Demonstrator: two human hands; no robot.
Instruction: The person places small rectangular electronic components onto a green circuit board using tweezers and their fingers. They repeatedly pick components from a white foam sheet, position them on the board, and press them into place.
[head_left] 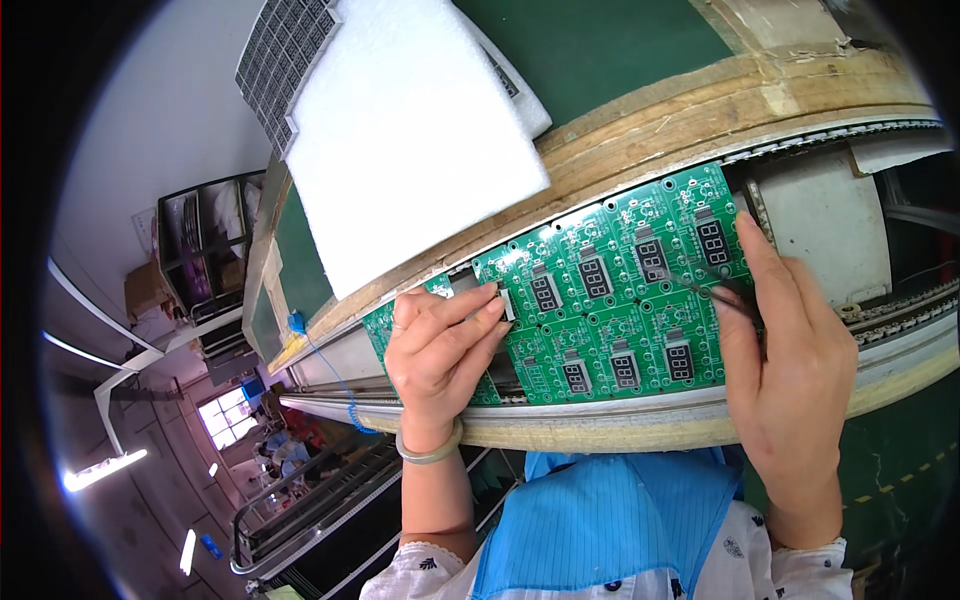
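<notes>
A green circuit board panel [610,330] lies across the rails in front of me, with several black two-digit displays [597,279] standing on it in two rows. My left hand [440,345] is closed in a pinch at the panel's left end. Between its fingertips is a small block with a pale edge [507,304], mostly covered by the fingers. Over the panel's right end, my right hand [790,350] grips a dark, slim tool [728,296] between thumb and fingers. The tool's thin tip points left toward an upper-row display; its exact kind is unclear.
Another green board [380,328] sits to the left, partly behind my left hand. Beyond the wooden ledge [640,130] lies a white foam sheet [420,140], beside a dark gridded stack [285,65]. A chain [900,302] runs along the rail. A blue coiled cord [355,412] hangs at left.
</notes>
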